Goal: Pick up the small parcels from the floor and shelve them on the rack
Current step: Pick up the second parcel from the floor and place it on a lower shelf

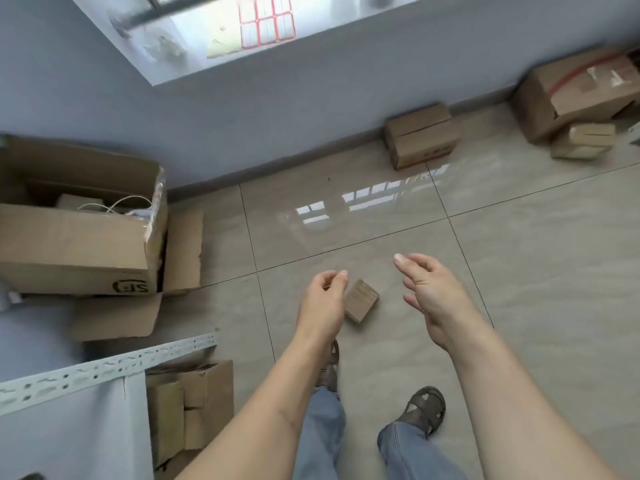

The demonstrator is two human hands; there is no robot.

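Observation:
A small brown cardboard parcel [361, 301] lies on the tiled floor just ahead of my feet. My left hand [323, 299] hovers above its left edge with fingers loosely curled and nothing in them. My right hand [429, 289] is to the parcel's right, palm turned inward, fingers spread and empty. Neither hand touches the parcel. The rack's perforated white metal rail [104, 370] and grey shelf surface show at the lower left.
A large open carton [79, 247] with flaps down stands at the left by the wall. Smaller boxes [188, 410] sit under the rack. A closed box [420, 136] lies against the far wall, with two more boxes [575, 95] at the far right. A window sill [180, 69] runs above.

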